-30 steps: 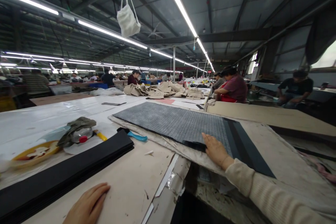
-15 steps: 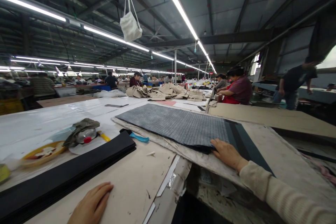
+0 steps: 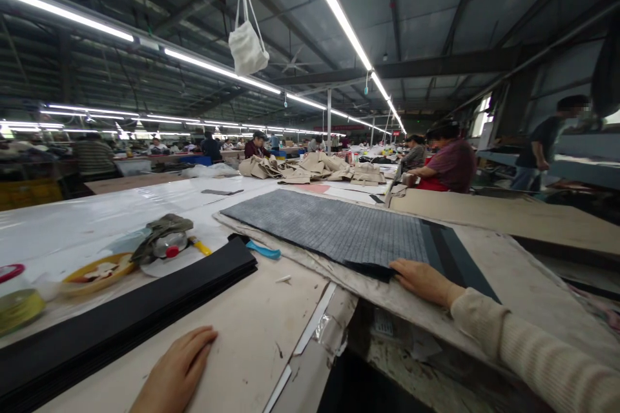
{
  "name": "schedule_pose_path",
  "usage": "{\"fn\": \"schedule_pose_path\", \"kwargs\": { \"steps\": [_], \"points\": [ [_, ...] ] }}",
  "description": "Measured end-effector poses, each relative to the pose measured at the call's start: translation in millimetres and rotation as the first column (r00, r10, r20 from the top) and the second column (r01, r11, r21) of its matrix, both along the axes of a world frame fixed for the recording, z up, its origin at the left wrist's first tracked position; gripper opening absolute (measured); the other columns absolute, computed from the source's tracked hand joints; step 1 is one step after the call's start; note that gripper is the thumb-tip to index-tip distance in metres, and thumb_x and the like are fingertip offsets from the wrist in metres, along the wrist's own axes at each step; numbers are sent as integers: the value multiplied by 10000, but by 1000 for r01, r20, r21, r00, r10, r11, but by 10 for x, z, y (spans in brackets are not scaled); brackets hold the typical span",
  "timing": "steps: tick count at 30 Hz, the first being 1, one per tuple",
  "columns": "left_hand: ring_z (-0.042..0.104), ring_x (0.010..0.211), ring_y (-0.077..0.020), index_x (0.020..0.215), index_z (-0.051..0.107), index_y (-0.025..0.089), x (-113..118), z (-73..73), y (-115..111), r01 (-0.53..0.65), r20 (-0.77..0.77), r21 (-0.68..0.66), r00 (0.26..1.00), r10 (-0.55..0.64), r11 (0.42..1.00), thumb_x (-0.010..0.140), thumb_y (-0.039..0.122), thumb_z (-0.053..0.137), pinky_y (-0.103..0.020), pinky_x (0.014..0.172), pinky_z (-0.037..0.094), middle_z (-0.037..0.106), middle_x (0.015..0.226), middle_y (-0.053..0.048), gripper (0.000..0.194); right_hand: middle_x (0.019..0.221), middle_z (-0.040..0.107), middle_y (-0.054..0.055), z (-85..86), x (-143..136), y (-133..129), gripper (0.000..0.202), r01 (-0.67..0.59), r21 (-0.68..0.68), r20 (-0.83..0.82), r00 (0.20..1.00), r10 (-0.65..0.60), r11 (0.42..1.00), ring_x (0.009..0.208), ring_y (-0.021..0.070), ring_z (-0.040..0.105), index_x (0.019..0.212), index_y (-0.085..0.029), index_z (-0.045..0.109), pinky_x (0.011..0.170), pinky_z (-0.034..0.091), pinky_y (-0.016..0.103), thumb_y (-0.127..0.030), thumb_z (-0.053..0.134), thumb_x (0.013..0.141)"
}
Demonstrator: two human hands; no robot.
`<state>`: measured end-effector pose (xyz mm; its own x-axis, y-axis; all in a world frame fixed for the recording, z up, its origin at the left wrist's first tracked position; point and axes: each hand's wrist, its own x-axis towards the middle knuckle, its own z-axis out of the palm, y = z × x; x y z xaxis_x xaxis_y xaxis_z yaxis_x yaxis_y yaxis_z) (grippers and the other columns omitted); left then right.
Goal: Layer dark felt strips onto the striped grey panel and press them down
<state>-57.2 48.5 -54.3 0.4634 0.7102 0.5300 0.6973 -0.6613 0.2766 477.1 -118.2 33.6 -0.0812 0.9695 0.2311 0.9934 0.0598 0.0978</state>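
The right hand [image 3: 422, 281] slid to the near edge of the grey cloth [image 3: 334, 226], at two o'clock from the loose, empty left hand [image 3: 178, 364] on the tabletop [image 3: 252, 326], seemingly shifting work there, though whether its grip pinched that edge was unclear.

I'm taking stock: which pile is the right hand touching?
The grey pile, whose near edge the right hand touches; the black pile lies to its left, untouched.

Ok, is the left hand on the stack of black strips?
No, the left hand lies on the beige tabletop, with a visible gap between it and the stack of black strips.
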Motion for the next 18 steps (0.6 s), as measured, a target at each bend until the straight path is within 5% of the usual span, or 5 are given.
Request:
{"fn": "schedule_pose_path", "kwargs": {
  "steps": [8,18],
  "points": [
    [633,935,-229,919,687,246,7,22,2,-1,-9,14,1000,1,1000,786,411,441,-374,849,513,679,996,-30,325,1083,604,105,268,326,-197,345,-30,19,-271,962,34,999,1009,228,562,1089,-176,563,916,412,377,-369,386,864],
    [637,930,-231,916,690,260,-18,-18,13,-19,-24,20,1000,20,1000,774,412,433,-370,844,516,682,993,-13,331,1076,622,105,192,292,-191,431,-31,-47,-370,929,12,998,1002,240,567,1101,-178,594,922,410,386,-461,389,849]
  ]
}}
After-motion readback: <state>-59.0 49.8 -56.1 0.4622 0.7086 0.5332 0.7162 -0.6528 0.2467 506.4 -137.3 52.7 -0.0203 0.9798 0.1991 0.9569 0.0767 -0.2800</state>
